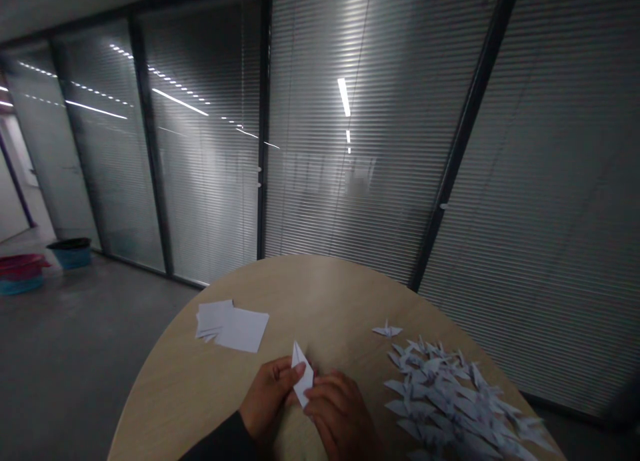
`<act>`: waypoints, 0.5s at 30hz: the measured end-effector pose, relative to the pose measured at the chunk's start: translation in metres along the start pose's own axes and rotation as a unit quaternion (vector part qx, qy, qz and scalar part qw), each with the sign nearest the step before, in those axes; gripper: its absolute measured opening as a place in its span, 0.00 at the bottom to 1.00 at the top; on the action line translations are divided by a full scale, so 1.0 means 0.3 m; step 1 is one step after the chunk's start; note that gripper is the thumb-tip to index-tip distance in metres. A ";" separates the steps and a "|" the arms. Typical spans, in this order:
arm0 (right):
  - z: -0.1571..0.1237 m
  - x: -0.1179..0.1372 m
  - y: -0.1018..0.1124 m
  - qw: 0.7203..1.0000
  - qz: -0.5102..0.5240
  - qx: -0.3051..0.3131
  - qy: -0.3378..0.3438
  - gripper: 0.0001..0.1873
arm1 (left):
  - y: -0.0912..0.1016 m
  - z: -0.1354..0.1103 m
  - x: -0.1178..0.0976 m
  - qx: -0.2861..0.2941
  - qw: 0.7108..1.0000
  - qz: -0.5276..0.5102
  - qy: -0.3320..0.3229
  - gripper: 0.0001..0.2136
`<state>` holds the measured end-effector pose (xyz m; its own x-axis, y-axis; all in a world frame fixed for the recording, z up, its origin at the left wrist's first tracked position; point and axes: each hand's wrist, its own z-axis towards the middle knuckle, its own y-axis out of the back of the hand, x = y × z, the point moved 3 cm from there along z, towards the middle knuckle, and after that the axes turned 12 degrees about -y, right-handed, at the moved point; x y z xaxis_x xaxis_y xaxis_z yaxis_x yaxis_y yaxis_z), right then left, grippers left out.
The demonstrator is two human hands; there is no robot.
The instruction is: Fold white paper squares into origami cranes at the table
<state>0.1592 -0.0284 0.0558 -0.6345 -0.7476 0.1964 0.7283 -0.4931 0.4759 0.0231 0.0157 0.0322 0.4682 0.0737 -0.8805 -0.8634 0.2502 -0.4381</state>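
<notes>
A small piece of folded white paper (303,381), shaped like a narrow kite with its tip pointing away from me, is held between both hands over the table. My left hand (267,391) pinches its left side, the thumb lying across the paper's face. On the lower right edge, the fingers of my right hand (343,407) are closed around the paper; its lower end is partly hidden by them. Left of the hands lie several loose square white paper sheets (243,329), overlapping. To the right, one folded paper crane (387,330) sits apart from a large pile of paper cranes (450,394).
The round wooden table (310,281) has its far edge close to a glass partition with blinds (360,201). On the grey floor at the left stand a black-lined blue bin (73,254) and a blue bin with a red liner (21,274).
</notes>
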 end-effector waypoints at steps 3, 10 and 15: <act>0.010 0.010 0.006 1.000 -0.009 -0.008 0.009 0.18 | -0.006 -0.004 -0.008 -0.001 1.000 0.015 0.002 0.23; -0.020 0.005 -0.014 0.995 0.026 -0.007 -0.093 0.11 | -0.005 -0.005 -0.031 0.004 0.995 0.100 -0.028 0.26; -0.068 -0.068 -0.022 0.950 0.030 0.001 -0.310 0.10 | -0.015 -0.014 -0.021 0.007 0.990 0.132 -0.047 0.26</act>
<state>0.1727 -0.0192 0.0311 -0.6228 -0.3684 0.6902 0.7680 -0.4562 0.4495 0.0233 0.0100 0.0388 0.2429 0.2268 -0.9432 -0.9555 0.2236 -0.1923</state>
